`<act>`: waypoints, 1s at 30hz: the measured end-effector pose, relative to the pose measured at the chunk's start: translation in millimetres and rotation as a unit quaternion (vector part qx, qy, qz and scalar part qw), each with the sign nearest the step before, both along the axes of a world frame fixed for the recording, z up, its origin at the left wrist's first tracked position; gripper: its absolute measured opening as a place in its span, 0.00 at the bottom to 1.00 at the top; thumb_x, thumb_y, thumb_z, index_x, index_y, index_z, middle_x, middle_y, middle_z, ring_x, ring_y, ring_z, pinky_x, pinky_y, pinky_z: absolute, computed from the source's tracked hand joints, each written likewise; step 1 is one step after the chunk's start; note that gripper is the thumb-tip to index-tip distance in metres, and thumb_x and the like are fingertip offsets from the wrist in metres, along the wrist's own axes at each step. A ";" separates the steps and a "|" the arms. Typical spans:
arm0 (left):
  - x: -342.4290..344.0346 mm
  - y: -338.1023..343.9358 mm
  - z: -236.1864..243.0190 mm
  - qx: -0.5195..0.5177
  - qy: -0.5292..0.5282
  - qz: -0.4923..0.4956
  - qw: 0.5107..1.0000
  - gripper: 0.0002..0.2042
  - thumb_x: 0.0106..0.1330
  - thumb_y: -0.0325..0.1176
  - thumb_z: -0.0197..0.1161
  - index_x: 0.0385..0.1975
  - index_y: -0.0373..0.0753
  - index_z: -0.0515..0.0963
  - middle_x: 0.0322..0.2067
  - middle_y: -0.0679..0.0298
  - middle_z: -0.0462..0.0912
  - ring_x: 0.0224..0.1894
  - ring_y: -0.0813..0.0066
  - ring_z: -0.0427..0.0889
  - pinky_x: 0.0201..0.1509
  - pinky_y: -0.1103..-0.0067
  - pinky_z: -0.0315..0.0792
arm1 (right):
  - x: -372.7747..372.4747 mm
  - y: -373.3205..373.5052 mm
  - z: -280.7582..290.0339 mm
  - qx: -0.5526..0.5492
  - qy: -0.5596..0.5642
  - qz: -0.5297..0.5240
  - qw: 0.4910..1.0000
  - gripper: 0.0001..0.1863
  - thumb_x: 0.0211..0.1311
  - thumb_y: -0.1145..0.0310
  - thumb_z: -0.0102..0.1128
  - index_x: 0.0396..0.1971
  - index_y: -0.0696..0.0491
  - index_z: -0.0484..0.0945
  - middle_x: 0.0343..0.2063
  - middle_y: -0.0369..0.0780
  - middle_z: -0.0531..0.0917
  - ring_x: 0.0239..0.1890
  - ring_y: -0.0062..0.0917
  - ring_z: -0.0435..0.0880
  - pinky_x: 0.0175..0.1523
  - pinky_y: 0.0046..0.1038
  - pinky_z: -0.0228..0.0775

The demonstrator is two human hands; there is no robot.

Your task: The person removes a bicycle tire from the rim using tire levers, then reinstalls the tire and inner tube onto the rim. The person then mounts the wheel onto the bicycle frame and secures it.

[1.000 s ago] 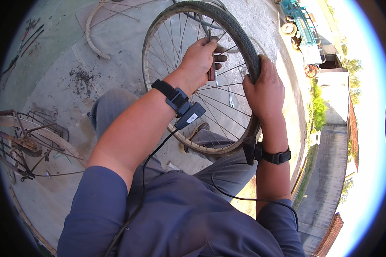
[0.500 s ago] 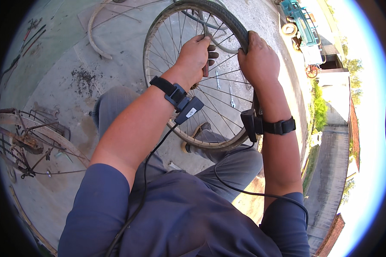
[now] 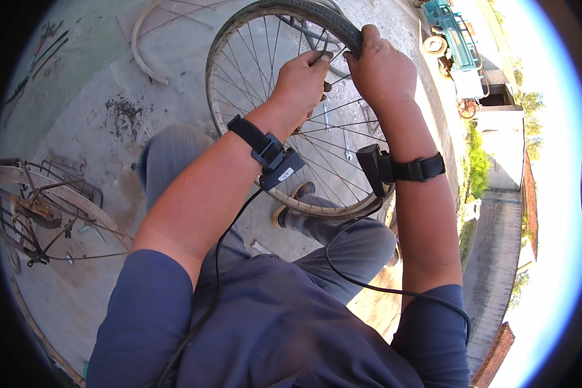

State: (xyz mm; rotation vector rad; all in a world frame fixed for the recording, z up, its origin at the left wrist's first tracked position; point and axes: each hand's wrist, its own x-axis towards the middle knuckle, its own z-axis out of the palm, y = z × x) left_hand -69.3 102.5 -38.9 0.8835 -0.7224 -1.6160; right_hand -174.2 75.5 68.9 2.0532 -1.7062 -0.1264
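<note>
Tyre [image 3: 317, 14]: black rubber. Rim [image 3: 211, 90] and spokes [image 3: 265, 58]: silver-grey metal. Wrist straps [image 3: 252, 137]: black, with black cables [image 3: 368, 284]. Shirt [image 3: 271, 323]: dark blue. Trousers [image 3: 168, 155]: grey. Floor [image 3: 90, 84]: pale grey concrete, dark stains. Cart [image 3: 456, 45]: teal.

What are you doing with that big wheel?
A person is sitting on a concrete floor with a bicycle wheel stood up in front of them. Both hands are at the top of the wheel: the left hand pinches at the rim among the spokes, and the right hand grips the black tyre beside it. Another bicycle lies off to the left.
</note>
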 end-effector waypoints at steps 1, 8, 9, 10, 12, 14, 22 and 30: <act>0.2 -0.9 0.5 -0.004 -0.003 -0.003 1.000 0.17 0.78 0.43 0.57 0.57 0.39 0.80 0.30 0.67 0.78 0.32 0.78 0.77 0.24 0.77 0.69 | -2.8 1.7 1.7 0.002 0.016 0.022 1.000 0.18 0.66 0.56 0.65 0.47 0.51 0.73 0.36 0.46 0.87 0.41 0.45 0.90 0.45 0.43 0.82; 2.1 4.6 0.7 -0.001 -0.027 -0.034 0.999 0.17 0.78 0.43 0.58 0.57 0.39 0.80 0.33 0.67 0.80 0.32 0.79 0.79 0.30 0.78 0.71 | -22.6 9.1 -4.1 -0.026 -0.010 0.080 0.996 0.17 0.63 0.57 0.64 0.47 0.49 0.76 0.37 0.44 0.86 0.39 0.44 0.88 0.44 0.44 0.81; 1.9 5.2 0.8 0.004 -0.028 -0.030 0.999 0.17 0.78 0.42 0.58 0.57 0.39 0.80 0.33 0.67 0.80 0.32 0.79 0.80 0.31 0.79 0.72 | -26.5 9.8 -5.2 -0.033 -0.026 0.094 0.995 0.19 0.62 0.56 0.65 0.49 0.48 0.76 0.37 0.44 0.85 0.40 0.44 0.88 0.44 0.44 0.81; 1.4 6.2 0.6 0.000 -0.015 -0.026 1.000 0.16 0.79 0.41 0.58 0.57 0.39 0.80 0.33 0.68 0.80 0.32 0.79 0.80 0.33 0.80 0.73 | -30.4 11.0 -5.7 -0.038 -0.042 0.102 0.993 0.21 0.62 0.55 0.65 0.51 0.48 0.76 0.37 0.44 0.85 0.40 0.44 0.87 0.44 0.45 0.80; -0.5 8.6 -0.9 -0.003 0.007 -0.021 1.000 0.15 0.79 0.39 0.57 0.57 0.38 0.80 0.33 0.68 0.80 0.33 0.79 0.81 0.35 0.80 0.74 | -36.3 10.6 -4.9 -0.039 -0.051 0.106 0.992 0.20 0.60 0.56 0.66 0.49 0.49 0.77 0.37 0.44 0.85 0.41 0.44 0.87 0.45 0.44 0.80; -2.4 10.2 -3.4 -0.016 -0.012 -0.018 1.000 0.15 0.79 0.38 0.57 0.57 0.38 0.80 0.33 0.69 0.80 0.33 0.80 0.80 0.36 0.80 0.74 | -40.1 10.9 -2.9 -0.024 -0.065 0.098 0.993 0.20 0.58 0.57 0.66 0.48 0.50 0.78 0.38 0.45 0.86 0.41 0.44 0.87 0.46 0.45 0.80; -11.3 8.4 -14.5 -0.088 -0.064 0.028 0.994 0.15 0.78 0.38 0.60 0.55 0.36 0.82 0.30 0.69 0.79 0.29 0.82 0.75 0.35 0.80 0.74 | -34.4 7.4 10.3 0.064 -0.120 0.066 0.988 0.19 0.50 0.57 0.68 0.38 0.55 0.81 0.38 0.48 0.87 0.43 0.46 0.87 0.49 0.46 0.79; -19.8 5.3 -26.8 -0.196 -0.153 0.119 0.961 0.14 0.78 0.35 0.60 0.55 0.35 0.82 0.25 0.74 0.74 0.25 0.87 0.67 0.28 0.83 0.66 | -17.6 14.2 10.5 0.036 -0.056 0.030 0.997 0.26 0.57 0.42 0.68 0.37 0.53 0.81 0.35 0.46 0.88 0.43 0.43 0.88 0.47 0.44 0.80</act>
